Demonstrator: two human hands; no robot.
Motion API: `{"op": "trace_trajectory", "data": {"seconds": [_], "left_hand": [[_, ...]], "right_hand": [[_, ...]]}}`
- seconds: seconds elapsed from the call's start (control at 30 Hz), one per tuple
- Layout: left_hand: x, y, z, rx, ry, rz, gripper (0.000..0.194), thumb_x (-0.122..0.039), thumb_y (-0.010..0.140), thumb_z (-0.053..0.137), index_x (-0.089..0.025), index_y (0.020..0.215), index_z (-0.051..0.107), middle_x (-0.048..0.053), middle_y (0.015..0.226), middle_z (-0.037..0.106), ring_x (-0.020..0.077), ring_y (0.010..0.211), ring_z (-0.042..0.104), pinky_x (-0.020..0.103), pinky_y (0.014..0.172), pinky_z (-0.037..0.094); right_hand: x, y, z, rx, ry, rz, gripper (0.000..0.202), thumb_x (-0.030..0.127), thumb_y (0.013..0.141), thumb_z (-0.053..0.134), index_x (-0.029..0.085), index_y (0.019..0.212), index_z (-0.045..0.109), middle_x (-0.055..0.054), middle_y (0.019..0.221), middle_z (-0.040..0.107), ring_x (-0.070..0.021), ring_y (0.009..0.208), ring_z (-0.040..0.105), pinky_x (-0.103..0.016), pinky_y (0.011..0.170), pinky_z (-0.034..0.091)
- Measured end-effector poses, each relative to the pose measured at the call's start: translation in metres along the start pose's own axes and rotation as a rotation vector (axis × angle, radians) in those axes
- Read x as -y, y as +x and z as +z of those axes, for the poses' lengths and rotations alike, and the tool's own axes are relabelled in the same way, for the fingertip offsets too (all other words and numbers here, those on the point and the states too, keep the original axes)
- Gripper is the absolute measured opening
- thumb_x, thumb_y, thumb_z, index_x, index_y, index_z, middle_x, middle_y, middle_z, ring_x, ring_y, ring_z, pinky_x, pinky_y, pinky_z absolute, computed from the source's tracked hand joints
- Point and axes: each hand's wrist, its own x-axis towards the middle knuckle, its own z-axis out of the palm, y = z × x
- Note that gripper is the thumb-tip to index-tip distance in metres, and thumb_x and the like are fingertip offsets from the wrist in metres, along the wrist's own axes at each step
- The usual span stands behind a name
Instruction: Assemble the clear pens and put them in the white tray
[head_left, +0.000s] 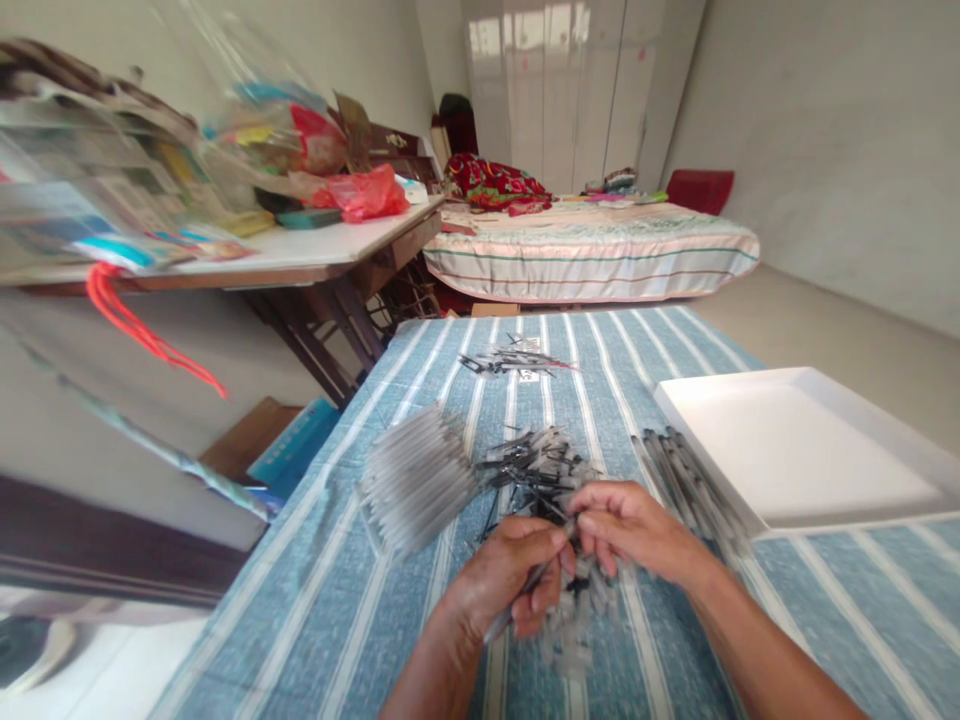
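Both hands (521, 568) (630, 522) pinching a slim grey tube (498, 627), blue box (311, 437), pale lettering (279, 458) too blurred

txt: none legible | striped cloth (300, 590): dk ltrs, part hid, unreadable | blue box (296, 450): wht marks, blurred

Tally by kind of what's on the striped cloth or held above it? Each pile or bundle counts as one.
White tray: 1
Pale tube stack: 1
Dark-tipped stick bundle: 1
Loose piles: 2 (far pile; near pile, partly hidden by the hands)
Slim grey tube in left hand: 1
Total: 6
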Motion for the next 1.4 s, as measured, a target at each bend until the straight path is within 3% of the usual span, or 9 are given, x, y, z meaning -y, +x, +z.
{"op": "trace_trajectory", "data": {"seconds": [0.1, 0.23, 0.37, 0.5, 0.63, 0.77, 0.93, 1.03, 1.4], "left_hand": [[0.0004, -0.0002, 0.0003, 0.004, -0.007, -0.006, 0.029, -0.040, 0.077, 0.054, -0.012, 0.068, 0.058, -0.005, 0.033, 0.046, 0.0050, 0.020, 0.028, 0.017, 0.024, 0.028], [0.0006, 0.0002, 0.0003, -0.012, 0.013, -0.008, 0.030, -0.040, 0.075, 0.056, -0.012, 0.067, 0.059, -0.005, 0.033, 0.047, 0.0049, 0.019, 0.029, 0.017, 0.023, 0.027], [-0.0004, 0.0000, 0.0001, -0.010, 0.031, -0.016, 0.031, -0.041, 0.075, 0.056, -0.011, 0.067, 0.059, -0.004, 0.033, 0.048, 0.0047, 0.020, 0.030, 0.016, 0.024, 0.025], [-0.0010, -0.0004, 0.0000, -0.007, 0.025, -0.006, 0.031, -0.042, 0.075, 0.056, -0.012, 0.067, 0.059, -0.005, 0.033, 0.047, 0.0047, 0.020, 0.029, 0.017, 0.025, 0.027], [0.0002, 0.0005, 0.0002, 0.021, 0.087, -0.043, 0.032, -0.043, 0.075, 0.056, -0.012, 0.067, 0.059, -0.004, 0.035, 0.049, 0.0065, 0.020, 0.035, 0.017, 0.024, 0.024], [0.0012, 0.0015, 0.0009, 0.016, 0.105, -0.044, 0.034, -0.045, 0.075, 0.055, -0.012, 0.068, 0.059, -0.004, 0.034, 0.048, 0.0065, 0.021, 0.036, 0.017, 0.024, 0.024], [0.0007, 0.0011, 0.0008, 0.021, 0.124, -0.065, 0.034, -0.046, 0.074, 0.057, -0.012, 0.069, 0.059, -0.004, 0.035, 0.050, 0.0069, 0.021, 0.037, 0.017, 0.025, 0.025], [0.0006, 0.0006, 0.0002, 0.024, 0.127, -0.071, 0.034, -0.045, 0.074, 0.056, -0.012, 0.069, 0.060, -0.004, 0.035, 0.050, 0.0065, 0.021, 0.037, 0.017, 0.025, 0.026], [-0.0001, 0.0059, 0.0001, -0.035, 0.109, -0.026, 0.029, -0.041, 0.075, 0.054, -0.013, 0.067, 0.058, -0.004, 0.034, 0.049, 0.0057, 0.020, 0.033, 0.016, 0.024, 0.026]], "right_hand": [[-0.0010, -0.0006, 0.0002, -0.029, -0.058, -0.005, 0.039, 0.048, 0.083, 0.046, 0.015, 0.063, 0.049, 0.005, 0.049, 0.053, -0.0038, 0.032, 0.042, -0.016, 0.034, 0.028], [-0.0010, -0.0013, -0.0011, 0.021, 0.013, 0.000, 0.031, 0.044, 0.078, 0.057, 0.016, 0.090, 0.052, 0.005, 0.058, 0.058, -0.0055, 0.036, 0.049, -0.015, 0.036, 0.031], [-0.0012, -0.0022, -0.0016, -0.062, -0.070, 0.008, 0.038, 0.050, 0.081, 0.048, 0.016, 0.063, 0.047, 0.005, 0.047, 0.053, -0.0037, 0.030, 0.041, -0.016, 0.033, 0.027], [-0.0015, -0.0024, -0.0017, -0.021, 0.014, 0.028, 0.033, 0.049, 0.077, 0.055, 0.016, 0.080, 0.051, 0.004, 0.054, 0.059, -0.0051, 0.032, 0.046, -0.015, 0.032, 0.028], [-0.0021, -0.0020, -0.0015, -0.028, -0.011, 0.026, 0.038, 0.049, 0.081, 0.049, 0.016, 0.063, 0.047, 0.005, 0.046, 0.055, -0.0037, 0.029, 0.042, -0.014, 0.031, 0.026], [-0.0029, -0.0023, -0.0018, 0.010, 0.060, 0.045, 0.032, 0.047, 0.076, 0.057, 0.016, 0.083, 0.051, 0.004, 0.056, 0.060, -0.0061, 0.034, 0.050, -0.015, 0.032, 0.029], [-0.0036, -0.0033, -0.0024, 0.012, -0.003, 0.078, 0.038, 0.051, 0.079, 0.050, 0.016, 0.065, 0.046, 0.005, 0.045, 0.055, -0.0047, 0.028, 0.044, -0.015, 0.029, 0.023], [-0.0029, -0.0042, -0.0037, 0.063, 0.067, 0.077, 0.033, 0.048, 0.075, 0.057, 0.016, 0.079, 0.050, 0.004, 0.054, 0.061, -0.0063, 0.033, 0.050, -0.015, 0.031, 0.028], [-0.0077, 0.0022, -0.0017, -0.085, 0.112, 0.090, 0.038, 0.050, 0.078, 0.052, 0.015, 0.065, 0.046, 0.003, 0.048, 0.058, -0.0075, 0.031, 0.052, -0.013, 0.028, 0.029]]}}
